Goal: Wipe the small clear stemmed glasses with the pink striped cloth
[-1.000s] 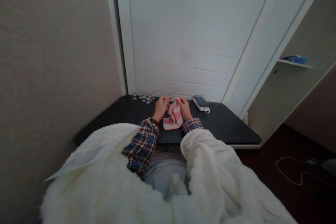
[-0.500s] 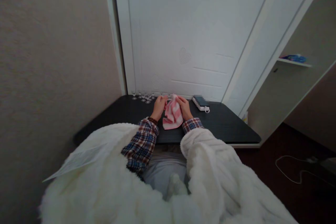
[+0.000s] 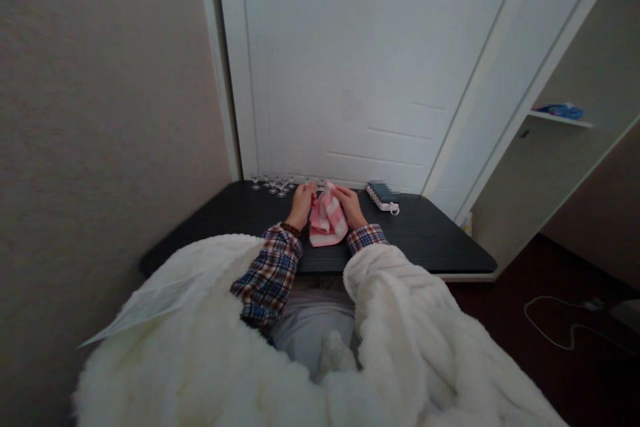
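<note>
Over the middle of the dark table, my right hand [image 3: 352, 205] is closed on a pink-and-white striped cloth [image 3: 329, 221]. The cloth hangs crumpled, its lower edge at the tabletop. My left hand [image 3: 301, 205] is closed at the cloth's left side, thumb and fingers drawn together near its top. Whatever sits between those fingers is too small and hidden to make out. Several small clear stemmed glasses [image 3: 273, 184] stand along the back edge, left of and behind my left hand.
The black tabletop [image 3: 415, 240] meets a white panelled door [image 3: 380, 67] at the back. A white device with a dark, blurred-out top [image 3: 384, 197] lies right of my hands. A white cable [image 3: 550, 340] runs over the floor at right. A textured wall [image 3: 110, 93] borders the left.
The cloth's folds have shifted and its lower part sits slightly more to the left. Both hands have moved only a little and stay closed.
</note>
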`<state>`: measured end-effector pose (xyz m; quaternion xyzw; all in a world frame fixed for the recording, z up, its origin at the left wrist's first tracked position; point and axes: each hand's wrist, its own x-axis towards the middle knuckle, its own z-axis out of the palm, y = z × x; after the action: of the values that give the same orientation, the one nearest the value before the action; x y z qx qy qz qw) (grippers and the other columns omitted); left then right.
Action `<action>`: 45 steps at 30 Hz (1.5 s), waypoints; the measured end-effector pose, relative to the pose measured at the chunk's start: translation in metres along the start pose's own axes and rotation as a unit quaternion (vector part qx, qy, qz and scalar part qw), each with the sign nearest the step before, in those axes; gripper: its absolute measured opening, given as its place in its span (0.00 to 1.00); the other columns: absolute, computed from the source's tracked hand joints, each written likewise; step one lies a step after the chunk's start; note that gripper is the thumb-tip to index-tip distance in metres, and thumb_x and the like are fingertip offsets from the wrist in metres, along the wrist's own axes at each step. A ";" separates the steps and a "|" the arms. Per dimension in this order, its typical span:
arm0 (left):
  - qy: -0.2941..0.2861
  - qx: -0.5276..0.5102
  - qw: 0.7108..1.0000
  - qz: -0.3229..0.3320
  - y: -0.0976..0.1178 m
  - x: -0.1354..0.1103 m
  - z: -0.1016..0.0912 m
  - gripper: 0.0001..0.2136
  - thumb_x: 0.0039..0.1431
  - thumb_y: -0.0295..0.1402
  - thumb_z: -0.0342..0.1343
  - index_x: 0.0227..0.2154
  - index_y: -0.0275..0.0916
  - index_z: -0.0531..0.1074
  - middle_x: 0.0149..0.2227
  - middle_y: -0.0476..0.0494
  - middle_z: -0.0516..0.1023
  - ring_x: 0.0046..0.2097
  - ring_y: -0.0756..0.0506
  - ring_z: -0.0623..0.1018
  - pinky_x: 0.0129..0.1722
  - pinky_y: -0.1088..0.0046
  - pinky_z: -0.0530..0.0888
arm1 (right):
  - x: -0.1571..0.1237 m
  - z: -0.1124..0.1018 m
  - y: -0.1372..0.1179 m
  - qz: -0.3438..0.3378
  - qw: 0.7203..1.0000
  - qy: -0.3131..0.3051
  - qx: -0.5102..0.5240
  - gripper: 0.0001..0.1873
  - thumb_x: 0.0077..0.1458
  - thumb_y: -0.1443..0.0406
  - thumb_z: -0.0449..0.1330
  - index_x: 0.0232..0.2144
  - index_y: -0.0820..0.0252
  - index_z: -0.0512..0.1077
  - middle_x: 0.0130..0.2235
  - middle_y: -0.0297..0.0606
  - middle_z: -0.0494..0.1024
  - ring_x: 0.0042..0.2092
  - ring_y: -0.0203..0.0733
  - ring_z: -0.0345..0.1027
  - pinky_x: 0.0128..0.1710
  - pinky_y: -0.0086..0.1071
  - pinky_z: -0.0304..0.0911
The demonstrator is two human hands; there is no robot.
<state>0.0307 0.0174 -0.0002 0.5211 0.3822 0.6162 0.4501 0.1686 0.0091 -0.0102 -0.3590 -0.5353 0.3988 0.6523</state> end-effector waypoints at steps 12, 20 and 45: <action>-0.007 -0.015 1.000 -0.007 0.003 -0.002 0.002 0.11 0.57 0.38 0.52 0.24 0.38 0.61 0.19 0.55 0.63 0.18 0.55 0.62 0.17 0.81 0.58 | 0.001 -0.002 -0.001 0.004 1.000 0.024 0.007 0.14 0.40 0.59 0.64 0.30 0.61 0.77 0.36 0.36 0.79 0.39 0.39 0.68 0.41 0.31 0.62; -0.015 -0.040 0.999 -0.019 0.005 -0.002 0.002 0.12 0.57 0.41 0.52 0.27 0.38 0.63 0.20 0.55 0.63 0.18 0.56 0.62 0.16 0.81 0.56 | 0.001 -0.001 -0.002 0.052 0.998 -0.001 0.036 0.12 0.39 0.59 0.62 0.28 0.59 0.73 0.26 0.29 0.73 0.27 0.34 0.63 0.28 0.28 0.58; -0.022 -0.045 0.999 -0.009 0.005 -0.003 0.003 0.12 0.56 0.42 0.52 0.26 0.40 0.60 0.20 0.56 0.63 0.17 0.56 0.62 0.16 0.81 0.56 | 0.000 -0.002 0.000 0.023 0.999 0.026 0.023 0.14 0.39 0.60 0.64 0.31 0.61 0.78 0.34 0.37 0.81 0.37 0.39 0.70 0.42 0.34 0.64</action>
<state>0.0330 0.0131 0.0040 0.5103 0.3489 0.6174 0.4865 0.1709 0.0090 -0.0105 -0.3667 -0.5004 0.4164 0.6646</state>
